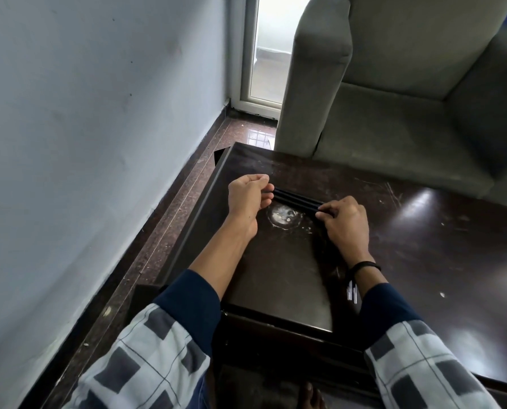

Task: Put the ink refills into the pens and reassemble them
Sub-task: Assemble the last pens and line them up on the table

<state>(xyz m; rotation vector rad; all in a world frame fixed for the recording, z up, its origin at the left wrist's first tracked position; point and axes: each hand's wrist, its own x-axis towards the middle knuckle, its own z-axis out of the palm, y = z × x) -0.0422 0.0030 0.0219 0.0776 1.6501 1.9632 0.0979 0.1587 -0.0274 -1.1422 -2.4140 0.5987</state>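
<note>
Several black pens [295, 199] lie side by side in a bundle just above the dark wooden table [423, 246]. My left hand [247, 199] pinches their left ends with curled fingers. At the right ends, the fingers of my right hand [346, 221] curl round the bundle. A few thin clear pieces [351, 290], perhaps refills, lie on the table beside my right wrist, partly hidden by the sleeve.
A round white scuff mark [283, 216] sits on the table under the pens. A grey armchair [408, 84] stands behind the table. The blue wall [84, 128] and a strip of brown floor [169, 216] run along the left.
</note>
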